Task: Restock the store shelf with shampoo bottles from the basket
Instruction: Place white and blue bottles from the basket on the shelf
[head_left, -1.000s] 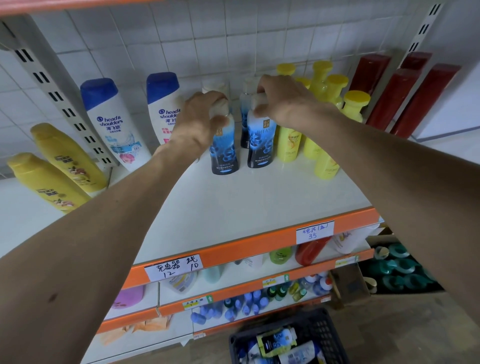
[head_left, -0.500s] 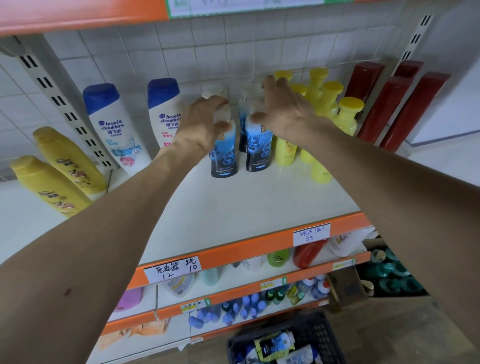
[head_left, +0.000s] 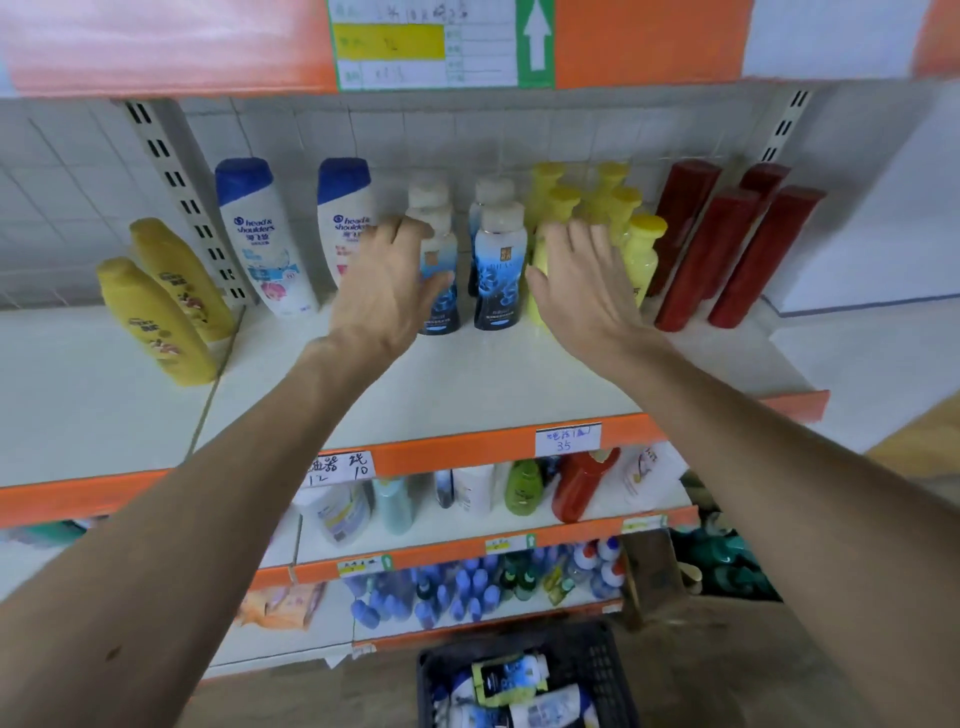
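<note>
Two blue-and-white shampoo bottles stand upright side by side on the white shelf (head_left: 467, 384), the left bottle (head_left: 441, 291) and the right bottle (head_left: 497, 270), with more of the same kind behind them. My left hand (head_left: 384, 291) is spread with fingers straight, just in front and to the left of the left bottle, partly covering it. My right hand (head_left: 582, 280) is also spread flat, right of the right bottle and in front of the yellow bottles (head_left: 639, 249). Neither hand holds anything. The dark basket (head_left: 602, 660) on the floor below holds more shampoo bottles (head_left: 519, 680).
Two white head & shoulders bottles (head_left: 260, 244) with blue caps stand to the left, and yellow bottles (head_left: 161, 317) lean further left. Tall red bottles (head_left: 727, 260) lean at the right. An orange shelf edge (head_left: 467, 457) runs in front; lower shelves carry several other products.
Both hands have let go of the blue-and-white bottles' tops and pulled back with fingers spread. The bottles stay standing. The camera has tilted up, showing the orange shelf above.
</note>
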